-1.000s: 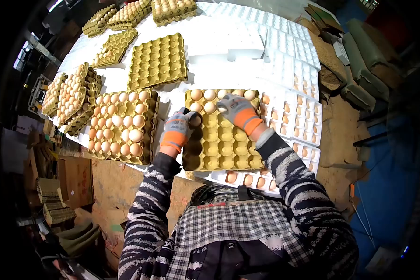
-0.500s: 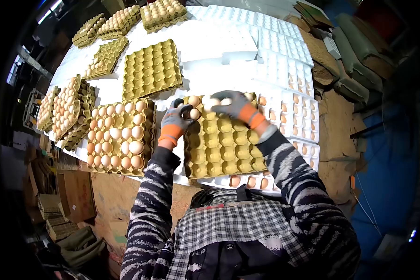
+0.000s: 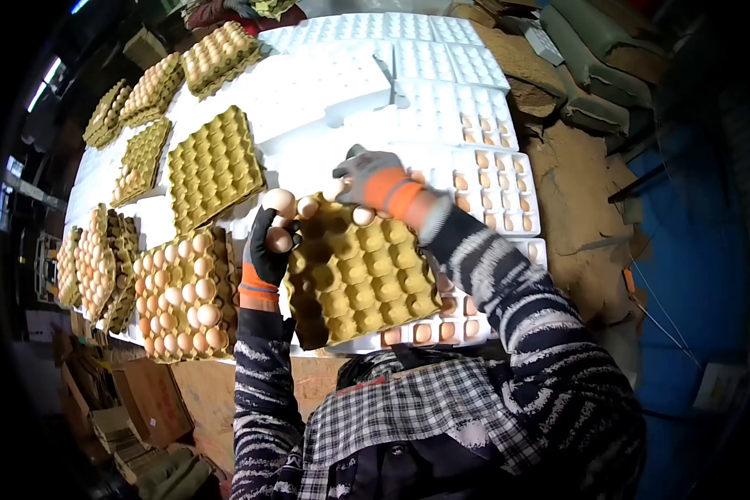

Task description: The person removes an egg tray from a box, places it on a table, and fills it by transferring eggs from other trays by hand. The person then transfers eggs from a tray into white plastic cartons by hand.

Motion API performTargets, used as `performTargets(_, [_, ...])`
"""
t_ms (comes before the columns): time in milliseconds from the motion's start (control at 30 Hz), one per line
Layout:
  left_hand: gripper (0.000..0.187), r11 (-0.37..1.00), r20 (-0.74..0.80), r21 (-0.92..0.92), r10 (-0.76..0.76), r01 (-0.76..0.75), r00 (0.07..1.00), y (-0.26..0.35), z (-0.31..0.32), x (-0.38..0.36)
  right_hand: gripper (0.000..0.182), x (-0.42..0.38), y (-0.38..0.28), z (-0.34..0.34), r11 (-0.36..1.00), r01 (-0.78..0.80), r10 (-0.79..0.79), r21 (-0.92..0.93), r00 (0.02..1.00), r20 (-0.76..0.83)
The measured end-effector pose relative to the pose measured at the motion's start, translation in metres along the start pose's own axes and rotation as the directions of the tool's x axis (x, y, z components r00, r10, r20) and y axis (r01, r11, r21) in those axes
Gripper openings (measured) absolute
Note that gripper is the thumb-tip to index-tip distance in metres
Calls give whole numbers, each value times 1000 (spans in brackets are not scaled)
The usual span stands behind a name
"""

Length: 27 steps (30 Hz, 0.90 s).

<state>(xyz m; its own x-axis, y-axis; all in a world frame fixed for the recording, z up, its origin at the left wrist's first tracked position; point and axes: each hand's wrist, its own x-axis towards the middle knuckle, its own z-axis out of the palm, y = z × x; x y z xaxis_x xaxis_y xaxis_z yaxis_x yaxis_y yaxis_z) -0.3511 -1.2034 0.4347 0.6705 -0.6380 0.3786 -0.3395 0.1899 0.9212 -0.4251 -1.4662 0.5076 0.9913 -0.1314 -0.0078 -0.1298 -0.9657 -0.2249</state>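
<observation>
My left hand [image 3: 264, 254], in a grey and orange glove, is closed around several eggs [image 3: 279, 202] at the left edge of a yellow pulp tray [image 3: 367, 279]. That tray has mostly bare cups, with a few eggs along its far edge, one of them a pale egg [image 3: 363, 216]. Above the far right part of the tray is my right hand [image 3: 375, 179], blurred, its fingers curled; whether it holds anything is hidden. Left of my left hand stands a stack of pulp trays with brown eggs [image 3: 175, 296] on top.
White trays with eggs [image 3: 492, 192] lie at the right. An egg-free pulp tray [image 3: 214, 169] sits farther back on the left, near more stacked egg trays [image 3: 219, 58]. White foam trays [image 3: 325, 83] cover the back of the table. A cardboard box [image 3: 154, 400] stands at lower left.
The camera view has shifted and turned. My left hand now holds several eggs up at the tray's left corner. My right hand has moved to the tray's far edge, and its eggs no longer show.
</observation>
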Motion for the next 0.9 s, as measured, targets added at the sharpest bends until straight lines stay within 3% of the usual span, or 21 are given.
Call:
performTargets(33, [37,996,7,73,58,-58,998,7,6,10,46,-25,23,-24,976,-58,72,209,996,-59])
performTargets(67, [35,706,105,-554,-466,441,878,32,13,29,50,-38,55,-28,965,-139,153,220,987,-49])
performTargets(100, [33,849,37,-360,-402,388,915,50,39,38,53,-47,88,-31,948,-219,233,231,972,-36])
performTargets(167, [31,804,101,-258,-529,535,843,54,76,69,56,-65,150,-18,926,-372,372,56,928,21])
performTargets(233, [36,930,140,-4,-363,367,921,36,123,98,60,-71,180,3,905,-366,404,-216,898,175])
performTargets(267, [38,962,157,175,-239,211,958,26,148,116,55,-77,211,51,925,-313,334,-215,941,64])
performTargets(300, [40,939,197,342,-115,42,974,17,172,132,48,-73,208,52,889,-369,423,-273,889,176])
performTargets(367, [43,797,243,602,-123,-50,962,1,212,160,39,-73,214,55,933,-341,346,-116,938,31])
performTargets(433, [34,661,291,745,-190,-97,938,-30,239,180,36,-62,219,56,927,-361,371,102,921,-120])
performTargets(500, [33,476,299,873,-357,-103,885,-60,261,196,35,-46,225,65,922,-387,387,17,922,-20])
performTargets(533, [32,398,166,915,-521,66,837,-67,271,206,35,-46,229,65,953,-301,300,11,953,45])
performTargets(567, [31,301,192,954,-556,-20,809,-64,273,207,39,-39,233,63,958,-284,287,-42,948,138])
performTargets(633, [31,423,263,903,-421,-68,868,-100,259,208,38,-53,240,55,925,-324,347,199,933,-94])
performTargets(700, [30,490,121,869,-338,65,933,-94,251,213,35,-57,257,52,849,-216,370,482,894,-252])
performTargets(733, [30,494,119,867,-350,75,929,-103,241,213,34,-59,266,65,868,-118,325,483,870,-371])
performTargets(767, [33,435,154,898,-449,64,880,-105,235,217,35,-61,275,78,888,-79,275,453,880,-386])
performTargets(833, [41,300,201,954,-646,3,737,-89,228,221,39,-65,286,108,994,-84,105,68,891,-441])
performTargets(900, [48,332,162,943,-532,29,831,-85,222,221,45,-66,288,113,995,-50,82,86,901,-426])
